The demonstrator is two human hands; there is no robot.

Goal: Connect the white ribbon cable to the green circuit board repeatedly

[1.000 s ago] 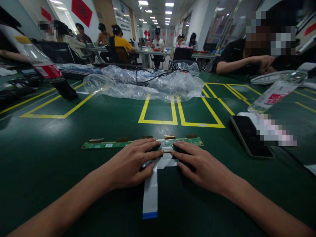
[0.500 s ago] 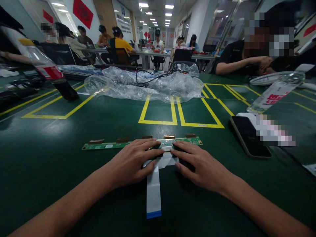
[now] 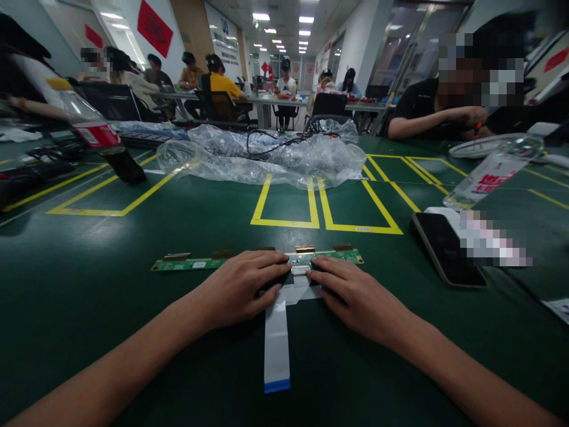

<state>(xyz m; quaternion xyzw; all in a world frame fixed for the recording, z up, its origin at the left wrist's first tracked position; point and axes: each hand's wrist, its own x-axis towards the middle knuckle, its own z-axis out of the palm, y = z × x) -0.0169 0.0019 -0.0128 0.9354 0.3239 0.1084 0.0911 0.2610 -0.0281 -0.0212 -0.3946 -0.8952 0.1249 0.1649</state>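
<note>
A long narrow green circuit board [image 3: 191, 263] lies flat on the dark green table [image 3: 89, 296]. A white flat ribbon cable [image 3: 276, 338] with a blue end runs from the board's connector toward me. My left hand [image 3: 240, 287] lies on the cable's upper end, fingers stretched out and pressing it at the connector. My right hand [image 3: 351, 293] rests opposite, fingers flat on the cable and the board's edge. Both hands' fingertips nearly meet at the connector [image 3: 301, 270].
A black phone [image 3: 447, 249] lies at the right, with a tipped water bottle [image 3: 489, 172] behind it. Crumpled clear plastic [image 3: 267, 157] with a black cable sits beyond yellow tape boxes [image 3: 284, 204]. A cola bottle [image 3: 95, 133] leans at the left. People sit at tables behind.
The ribbon cable's blue end has swung slightly to the right and the cable now lies straighter. Both hands stay at the connector.
</note>
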